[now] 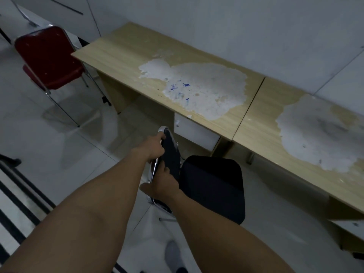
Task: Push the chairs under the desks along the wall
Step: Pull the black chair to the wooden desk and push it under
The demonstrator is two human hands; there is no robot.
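Note:
A black padded chair with a chrome frame stands on the floor in front of two wooden desks, its seat facing them and clear of their front edge. My left hand grips the far top corner of its backrest. My right hand holds the near side of the backrest. The left desk and the right desk stand end to end against the white wall, both with large worn white patches. A red chair stands out on the floor at the left end of the left desk.
White drawer units hang under the desks, one just beyond the black chair. A black-and-white striped surface lies at the lower left. My foot in a grey sock is on the pale tiled floor.

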